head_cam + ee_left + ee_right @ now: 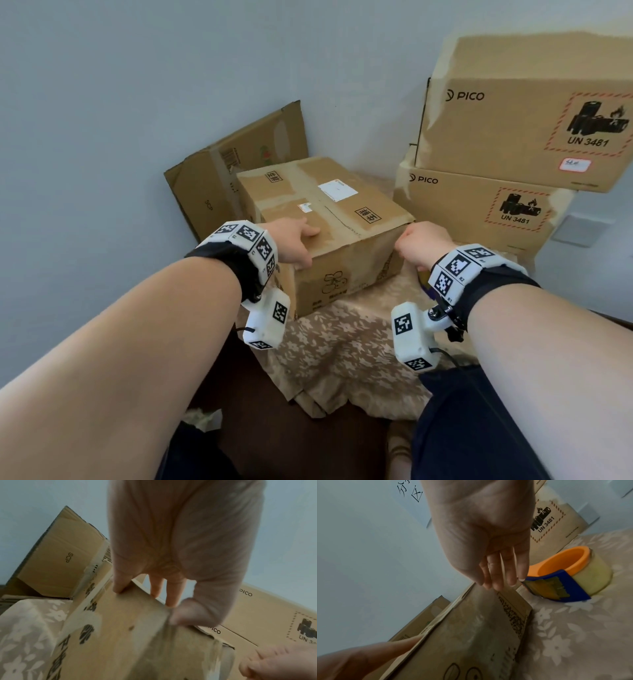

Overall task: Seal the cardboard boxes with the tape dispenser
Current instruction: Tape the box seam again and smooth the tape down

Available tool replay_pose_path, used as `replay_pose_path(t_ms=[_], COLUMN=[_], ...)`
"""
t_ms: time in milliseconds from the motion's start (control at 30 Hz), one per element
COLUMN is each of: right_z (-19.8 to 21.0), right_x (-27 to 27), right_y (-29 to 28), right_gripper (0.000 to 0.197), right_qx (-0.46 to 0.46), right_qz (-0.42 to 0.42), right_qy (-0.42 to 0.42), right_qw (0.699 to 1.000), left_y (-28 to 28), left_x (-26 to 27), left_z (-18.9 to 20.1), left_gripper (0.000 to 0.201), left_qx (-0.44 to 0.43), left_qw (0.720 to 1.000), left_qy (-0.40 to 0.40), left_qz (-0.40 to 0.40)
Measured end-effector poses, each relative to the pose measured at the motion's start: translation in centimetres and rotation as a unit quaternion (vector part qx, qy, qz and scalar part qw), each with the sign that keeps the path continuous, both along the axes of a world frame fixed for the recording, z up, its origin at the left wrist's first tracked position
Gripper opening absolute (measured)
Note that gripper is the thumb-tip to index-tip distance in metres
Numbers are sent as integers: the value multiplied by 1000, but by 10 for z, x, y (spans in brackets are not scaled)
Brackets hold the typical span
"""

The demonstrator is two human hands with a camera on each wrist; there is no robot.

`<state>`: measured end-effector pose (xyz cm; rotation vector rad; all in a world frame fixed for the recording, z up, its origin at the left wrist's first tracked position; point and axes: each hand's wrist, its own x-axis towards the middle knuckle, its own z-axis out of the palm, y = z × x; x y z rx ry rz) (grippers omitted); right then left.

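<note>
Middle cardboard box (325, 219) already taped along its top seam. Left hand (294, 241) flat on the near top corner, grip loose, holding nothing. Right hand (423, 241) at the near right edge, fingers fairly straight, empty. Orange tape dispenser (570, 572) untouched just right of that grip, probably needed for remaining boxes.

There are four cardboard pieces in total. One closed, taped cardboard box (325, 219) stands in the middle of the frame. Two PICO boxes are stacked at the right: the upper PICO box (527, 113) and the lower PICO box (479, 209). One flattened carton (219, 174) leans on the wall at the centre left. One tape dispenser (570, 573) is seen, only in the right wrist view. Two hands are present: the left hand (294, 243) and the right hand (424, 243). One flowered cloth (346, 349) is at the lower centre.
</note>
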<state>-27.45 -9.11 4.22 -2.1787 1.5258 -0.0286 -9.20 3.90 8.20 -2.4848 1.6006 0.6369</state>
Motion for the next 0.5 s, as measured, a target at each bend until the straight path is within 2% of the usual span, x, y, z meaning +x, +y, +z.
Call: replay_pose_path(t_ms=[167, 233, 300, 400, 500], right_z=[-7, -10, -13, -20, -28], right_x=[-13, -19, -25, -33, -37], right_y=[-7, -11, -16, -22, -28], right_gripper=[21, 15, 13, 28, 49], right_qx=[3, 5, 6, 33, 58], right_qz=[-13, -17, -15, -26, -20], right_qy=[64, 64, 69, 84, 54], right_qw=[998, 998, 998, 996, 997], left_y=[-13, -19, -27, -39, -54], left_x=[-11, -24, -34, -45, -52], left_z=[13, 10, 0, -13, -23], left_gripper=[65, 56, 60, 73, 65], left_qx=[87, 78, 27, -34, -62], left_qw=[981, 978, 988, 998, 997], left_qy=[-171, -190, -147, -56, -29], left_qz=[-15, -27, -29, -24, -33])
